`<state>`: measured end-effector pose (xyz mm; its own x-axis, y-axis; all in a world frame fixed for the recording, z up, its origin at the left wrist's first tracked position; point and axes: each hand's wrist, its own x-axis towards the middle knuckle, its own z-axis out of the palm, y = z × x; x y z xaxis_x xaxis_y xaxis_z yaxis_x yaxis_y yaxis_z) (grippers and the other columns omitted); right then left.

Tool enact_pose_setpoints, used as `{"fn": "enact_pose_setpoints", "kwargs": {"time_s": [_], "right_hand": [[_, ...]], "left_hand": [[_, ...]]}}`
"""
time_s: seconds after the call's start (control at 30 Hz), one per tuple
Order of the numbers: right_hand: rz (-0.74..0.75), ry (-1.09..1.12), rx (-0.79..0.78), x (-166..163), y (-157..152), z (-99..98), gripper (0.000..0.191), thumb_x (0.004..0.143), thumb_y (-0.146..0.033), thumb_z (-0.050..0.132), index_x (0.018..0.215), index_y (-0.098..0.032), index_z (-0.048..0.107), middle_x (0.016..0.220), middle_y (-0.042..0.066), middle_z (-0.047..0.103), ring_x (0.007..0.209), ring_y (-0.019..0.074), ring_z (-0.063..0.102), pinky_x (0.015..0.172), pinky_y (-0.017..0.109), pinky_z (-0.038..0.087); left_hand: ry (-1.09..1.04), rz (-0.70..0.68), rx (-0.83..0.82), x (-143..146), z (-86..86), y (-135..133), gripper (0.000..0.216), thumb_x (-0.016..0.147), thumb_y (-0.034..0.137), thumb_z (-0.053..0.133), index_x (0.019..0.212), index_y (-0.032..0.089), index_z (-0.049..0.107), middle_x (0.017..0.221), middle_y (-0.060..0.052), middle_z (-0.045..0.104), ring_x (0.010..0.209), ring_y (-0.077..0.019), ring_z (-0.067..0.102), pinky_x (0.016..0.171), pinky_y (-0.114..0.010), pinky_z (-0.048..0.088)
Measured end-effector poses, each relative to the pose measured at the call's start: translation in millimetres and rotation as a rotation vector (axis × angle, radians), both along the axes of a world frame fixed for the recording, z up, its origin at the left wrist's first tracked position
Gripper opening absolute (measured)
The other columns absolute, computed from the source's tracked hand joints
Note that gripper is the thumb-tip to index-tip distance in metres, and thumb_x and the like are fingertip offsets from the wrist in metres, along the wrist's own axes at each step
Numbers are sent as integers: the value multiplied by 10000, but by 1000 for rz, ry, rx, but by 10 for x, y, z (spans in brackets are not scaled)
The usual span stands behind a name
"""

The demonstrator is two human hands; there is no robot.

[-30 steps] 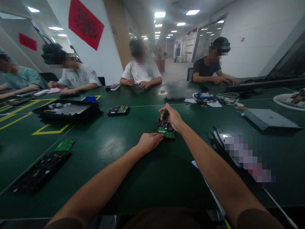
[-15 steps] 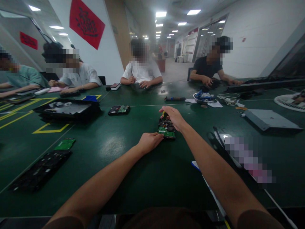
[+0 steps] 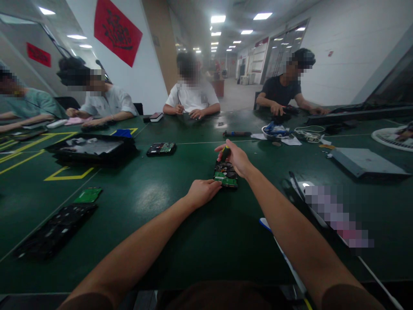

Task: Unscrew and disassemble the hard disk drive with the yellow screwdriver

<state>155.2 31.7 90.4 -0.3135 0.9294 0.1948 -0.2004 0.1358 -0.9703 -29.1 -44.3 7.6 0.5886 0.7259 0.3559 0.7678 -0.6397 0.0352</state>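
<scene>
A hard drive [image 3: 225, 174] lies circuit board up on the green table [image 3: 180, 215] straight ahead of me. My left hand [image 3: 202, 192] rests at its near left corner, fingers curled against the drive's edge. My right hand [image 3: 236, 158] is closed round a dark-handled screwdriver [image 3: 225, 153], held upright with its tip down on the far part of the drive.
A second hard drive [image 3: 161, 149], a black tray [image 3: 90, 148], a loose green board [image 3: 87, 196] and a black keyboard-like part [image 3: 53, 232] lie to the left. A grey panel [image 3: 364, 160], cables and a bowl [image 3: 274, 131] lie to the right. Several other people sit across the table.
My right hand has twisted slightly on the screwdriver, whose handle shows again above the fingers. My left hand and the drive have stayed put.
</scene>
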Motion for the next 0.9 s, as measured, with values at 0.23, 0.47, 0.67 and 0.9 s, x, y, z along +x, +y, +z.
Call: {"fn": "enact_pose_setpoints", "kwargs": {"time_s": [0.23, 0.47, 0.67, 0.9], "right_hand": [[-23, -62, 15, 15, 3, 3, 436, 888, -645, 652, 906, -223, 762, 814, 24, 692, 757, 175, 665, 720, 320, 449], [-39, -17, 16, -11, -20, 3, 408, 903, -594, 634, 881, -210, 770, 828, 36, 703, 797, 175, 653, 738, 307, 470], [70, 44, -8, 0, -22, 6, 395, 880, -594, 683, 900, -205, 748, 797, 40, 700, 755, 193, 675, 733, 340, 500], [-19, -39, 0, 7, -12, 28, 379, 852, -585, 725, 929, -216, 752, 828, 7, 666, 753, 160, 666, 686, 289, 460]], "left_hand": [[-8, -15, 8, -13, -12, 7, 361, 1080, 425, 429, 1200, 240, 714, 1043, -67, 772, 770, -190, 722, 644, -274, 518], [0, -2, -2, -7, 6, -4, 333, 1072, 410, 456, 1194, 240, 715, 1049, -63, 775, 780, -191, 725, 655, -274, 519], [7, -6, 9, -7, 15, -4, 341, 1075, 414, 449, 1195, 238, 716, 1055, -57, 777, 780, -197, 729, 642, -282, 517], [-10, -10, 22, -13, -22, 7, 339, 1075, 418, 453, 1183, 238, 718, 1030, -55, 777, 779, -189, 728, 648, -267, 512]]}}
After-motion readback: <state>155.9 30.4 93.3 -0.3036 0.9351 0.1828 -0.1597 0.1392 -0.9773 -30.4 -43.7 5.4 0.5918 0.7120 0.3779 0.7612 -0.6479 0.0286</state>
